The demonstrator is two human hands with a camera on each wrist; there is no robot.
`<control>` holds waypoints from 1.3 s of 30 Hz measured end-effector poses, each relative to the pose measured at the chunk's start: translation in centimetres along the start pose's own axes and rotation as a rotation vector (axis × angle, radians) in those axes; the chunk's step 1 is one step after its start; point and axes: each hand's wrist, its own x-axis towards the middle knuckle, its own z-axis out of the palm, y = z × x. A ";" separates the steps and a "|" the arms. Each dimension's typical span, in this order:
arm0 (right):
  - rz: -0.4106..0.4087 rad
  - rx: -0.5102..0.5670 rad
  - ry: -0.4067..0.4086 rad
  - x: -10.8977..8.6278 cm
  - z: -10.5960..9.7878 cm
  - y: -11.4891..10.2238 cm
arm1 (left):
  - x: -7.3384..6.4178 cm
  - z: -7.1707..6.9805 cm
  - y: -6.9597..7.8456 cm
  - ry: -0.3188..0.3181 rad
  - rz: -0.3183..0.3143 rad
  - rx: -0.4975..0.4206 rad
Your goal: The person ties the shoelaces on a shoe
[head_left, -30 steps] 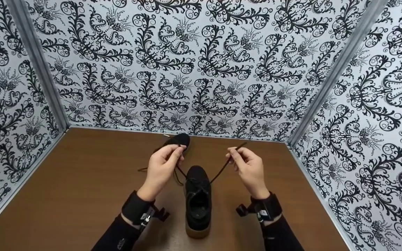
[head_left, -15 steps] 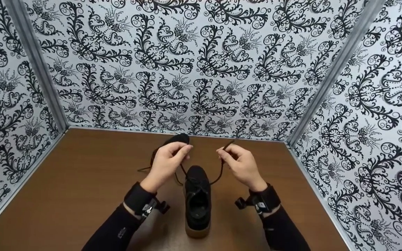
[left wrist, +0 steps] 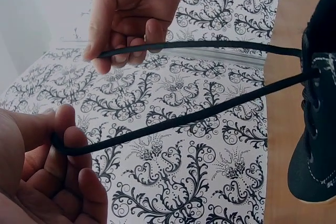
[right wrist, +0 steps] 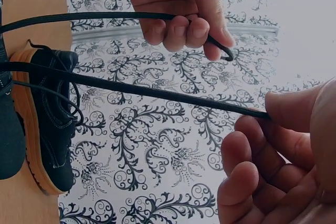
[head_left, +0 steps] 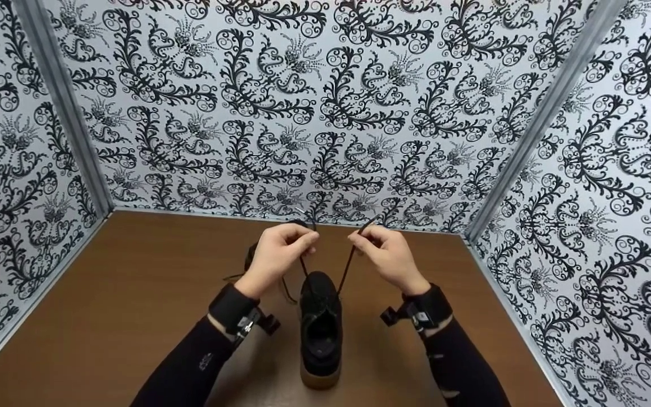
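Observation:
A black lace-up shoe (head_left: 321,359) with a tan sole stands on the table, its toe pointing away from me. Above its toe, my left hand (head_left: 281,250) pinches one shoelace (left wrist: 178,122) between thumb and fingers. Opposite it, my right hand (head_left: 389,255) pinches the other shoelace (right wrist: 157,95) near its end. Both laces rise from the eyelets in a V, the left one straight in the left wrist view and the right one slightly bowed there. A second black shoe (right wrist: 50,124) lies behind my left hand, largely hidden in the head view.
The brown table (head_left: 167,277) ends at a patterned back wall (head_left: 280,113) just beyond the second shoe. A patterned side wall (head_left: 602,198) runs along the right. Loose lace from the second shoe trails onto the table at left. Each wrist wears a strapped camera.
Both hands have come closer together over the shoe's toe. The right lace, slack half a second ago, now runs nearly straight, and the left lace's tip shows above the left fingers.

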 end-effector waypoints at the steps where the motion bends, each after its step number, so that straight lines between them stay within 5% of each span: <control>1: 0.005 0.003 -0.001 0.1 0.0 0.1 | 0.1 0.1 0.0 -0.005 -0.004 -0.007; 19: 0.007 0.030 -0.056 2.3 0.2 0.4 | 1.1 0.6 -0.5 -0.179 -0.224 -0.176; 39: 0.071 0.106 -0.138 4.6 0.2 1.4 | 2.0 2.8 -0.7 -0.167 -0.248 -0.182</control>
